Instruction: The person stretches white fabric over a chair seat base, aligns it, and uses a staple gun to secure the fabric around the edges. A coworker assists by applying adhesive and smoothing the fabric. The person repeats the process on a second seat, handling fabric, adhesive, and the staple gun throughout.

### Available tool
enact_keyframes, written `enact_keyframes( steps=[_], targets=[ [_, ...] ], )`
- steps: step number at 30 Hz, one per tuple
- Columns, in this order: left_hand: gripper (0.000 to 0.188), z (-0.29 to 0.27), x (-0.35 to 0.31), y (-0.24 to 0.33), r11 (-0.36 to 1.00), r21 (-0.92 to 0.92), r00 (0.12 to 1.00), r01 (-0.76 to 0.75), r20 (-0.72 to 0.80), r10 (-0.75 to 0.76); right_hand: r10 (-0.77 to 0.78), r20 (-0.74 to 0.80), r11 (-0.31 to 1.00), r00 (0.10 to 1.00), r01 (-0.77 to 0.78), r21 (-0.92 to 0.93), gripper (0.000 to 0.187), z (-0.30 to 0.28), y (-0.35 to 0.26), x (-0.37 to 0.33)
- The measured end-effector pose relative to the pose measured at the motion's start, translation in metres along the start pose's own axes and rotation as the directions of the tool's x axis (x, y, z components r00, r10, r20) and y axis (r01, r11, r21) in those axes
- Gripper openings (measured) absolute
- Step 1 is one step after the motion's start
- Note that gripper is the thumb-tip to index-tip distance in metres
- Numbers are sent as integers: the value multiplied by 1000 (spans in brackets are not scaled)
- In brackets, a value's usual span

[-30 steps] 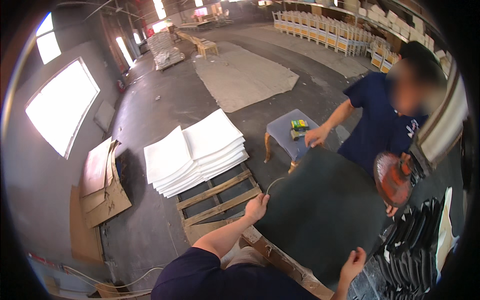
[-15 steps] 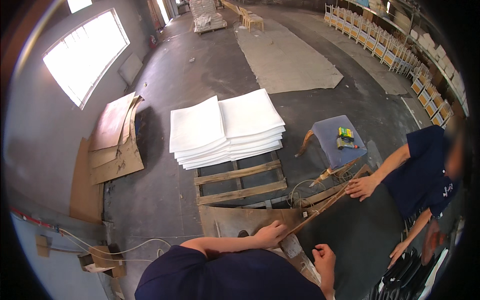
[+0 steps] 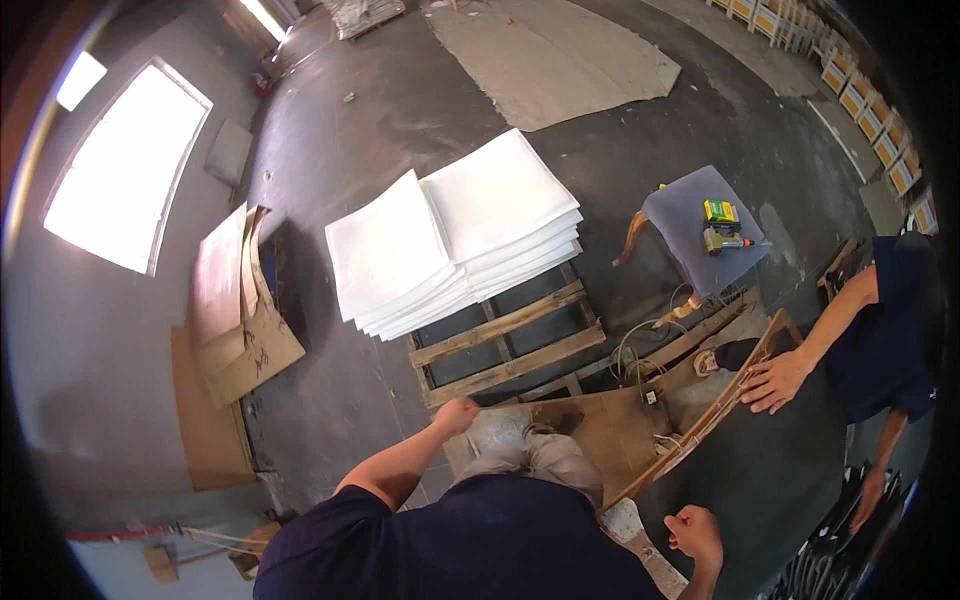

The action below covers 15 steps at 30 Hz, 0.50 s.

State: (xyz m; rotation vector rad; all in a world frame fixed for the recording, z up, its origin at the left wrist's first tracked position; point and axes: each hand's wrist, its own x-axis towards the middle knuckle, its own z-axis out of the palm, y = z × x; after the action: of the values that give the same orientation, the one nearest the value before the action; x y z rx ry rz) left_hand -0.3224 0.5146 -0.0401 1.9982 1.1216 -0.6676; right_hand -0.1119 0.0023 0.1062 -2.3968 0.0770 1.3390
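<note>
My left hand (image 3: 457, 416) is held out in front of me in a loose fist, close to the near end of a wooden pallet (image 3: 510, 358). No object shows in it. Over the dark-topped worktable (image 3: 745, 480), my right hand (image 3: 695, 535) has its fingers curled in, also with nothing visible between them. The table's wooden edge (image 3: 690, 436) runs between me and a co-worker. That person's hand (image 3: 777, 382) rests on the far end of this edge; their other hand (image 3: 868, 498) hangs by a pile of black items (image 3: 835, 545).
White sheets (image 3: 500, 200) lie stacked on the pallet. A grey-blue upholstered seat (image 3: 690, 215) carries a power tool (image 3: 725, 240) and a green-yellow box (image 3: 719, 212). Cables (image 3: 625, 365) loop beside the table. Cardboard (image 3: 235, 330) leans at the left wall. White chairs (image 3: 870, 110) stand far right.
My left hand has left the table edge and swung forward and left, closing. My right hand has shifted slightly right, still curled. My view has tilted down, and the co-worker appears farther right.
</note>
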Motion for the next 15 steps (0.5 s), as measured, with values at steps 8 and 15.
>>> enact_keyframes(
  steps=[8,15],
  targets=[
    [37,-60,32,-57,897,-75,890,435,187,-416,146,69,989,987,-148,29,23,-17,-36,-1],
    [45,-111,187,-33,889,381,961,-253,202,186,-132,-100,822,986,165,544,13,34,-109,55]
  ],
)
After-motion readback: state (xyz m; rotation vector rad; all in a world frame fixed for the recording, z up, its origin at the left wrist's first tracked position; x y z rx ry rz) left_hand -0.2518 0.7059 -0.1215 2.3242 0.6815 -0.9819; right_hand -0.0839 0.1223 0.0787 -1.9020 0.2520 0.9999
